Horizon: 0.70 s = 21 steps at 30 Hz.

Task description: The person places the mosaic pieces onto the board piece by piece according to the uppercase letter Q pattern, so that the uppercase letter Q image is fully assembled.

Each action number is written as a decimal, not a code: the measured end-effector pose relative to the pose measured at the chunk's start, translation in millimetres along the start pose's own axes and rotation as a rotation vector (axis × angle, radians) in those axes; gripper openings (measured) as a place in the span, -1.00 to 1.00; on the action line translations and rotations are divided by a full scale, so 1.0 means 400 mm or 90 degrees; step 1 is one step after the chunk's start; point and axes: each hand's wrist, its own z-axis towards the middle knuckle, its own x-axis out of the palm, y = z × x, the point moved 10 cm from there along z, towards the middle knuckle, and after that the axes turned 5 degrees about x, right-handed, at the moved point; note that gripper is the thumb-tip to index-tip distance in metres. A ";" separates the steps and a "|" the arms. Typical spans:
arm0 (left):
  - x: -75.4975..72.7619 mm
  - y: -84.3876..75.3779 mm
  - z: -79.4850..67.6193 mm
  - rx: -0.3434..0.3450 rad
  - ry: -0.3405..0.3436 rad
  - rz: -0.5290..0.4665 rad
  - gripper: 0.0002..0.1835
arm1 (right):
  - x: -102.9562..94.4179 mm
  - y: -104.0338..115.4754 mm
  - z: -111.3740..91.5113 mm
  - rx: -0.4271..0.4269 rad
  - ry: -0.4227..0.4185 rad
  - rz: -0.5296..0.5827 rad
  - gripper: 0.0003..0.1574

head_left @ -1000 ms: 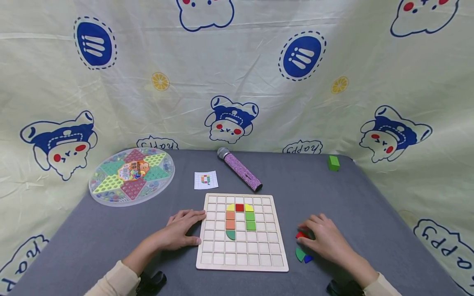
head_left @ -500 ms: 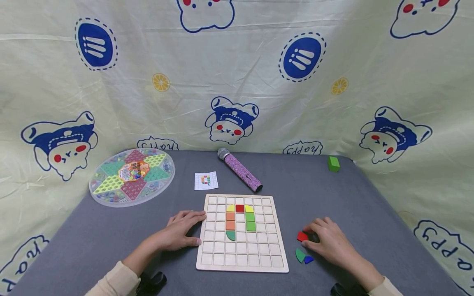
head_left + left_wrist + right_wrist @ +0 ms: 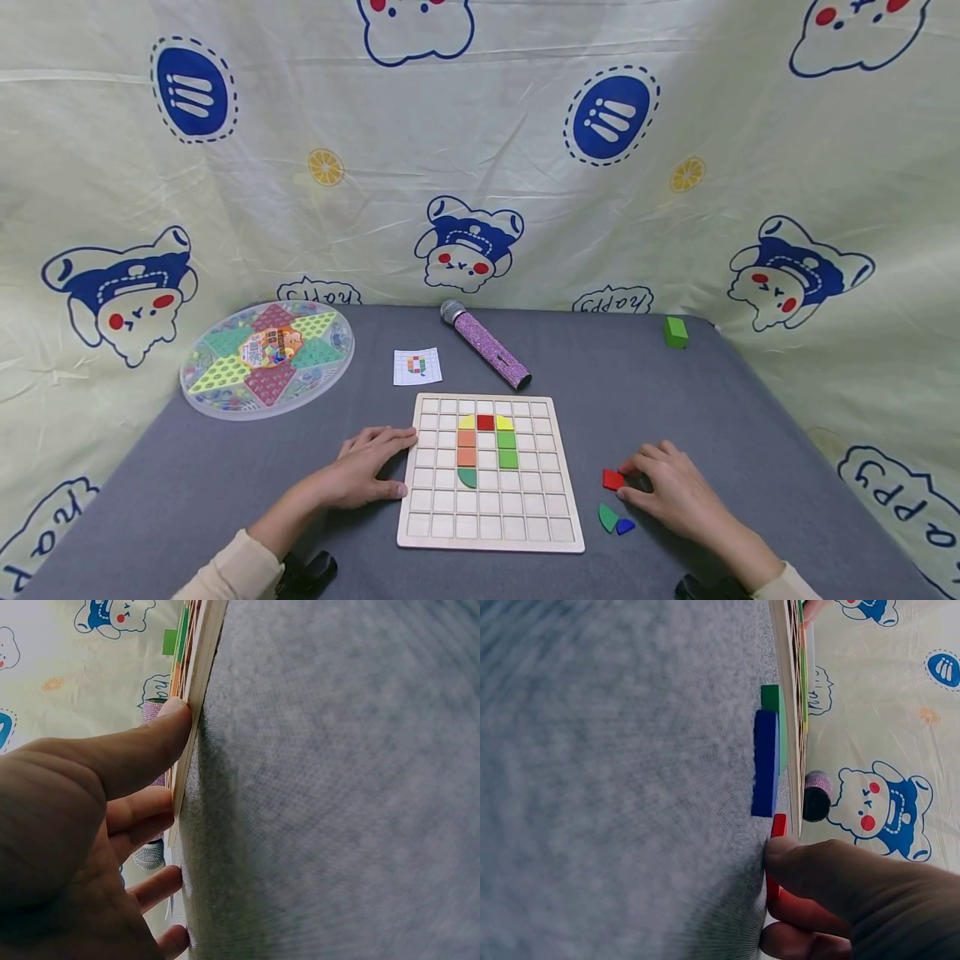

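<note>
My left hand lies along the left edge of a square wooden grid board. Its thumb and fingers, fairly straight, rest against the board's side. In the grid sit yellow, red, orange and green tiles and a dark green quarter-circle tile. My right hand is low over the cloth right of the board. Its thumb and forefinger pinch the right end of a red tile; in the right wrist view the thumb covers part of it. A green fan-shaped tile and a blue tile lie just nearer to me.
Behind the board lie a pattern card and a purple glittery microphone. A round Chinese checkers set occupies the back left. At the far right corner stands a green block. A printed curtain hangs behind the table.
My right hand has drawn back slightly to the right, uncovering more of the red tile, which has shifted a little the same way. The left hand keeps its place.
</note>
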 end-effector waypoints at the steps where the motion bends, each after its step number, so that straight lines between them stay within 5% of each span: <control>1: 0.000 0.000 0.000 0.000 0.000 -0.001 -0.26 | 0.000 0.000 0.000 0.000 0.000 0.000 -0.75; 21: -0.003 -0.005 -0.003 0.008 -0.012 0.001 -0.26 | -0.025 0.033 0.011 -0.015 -0.018 0.001 -0.75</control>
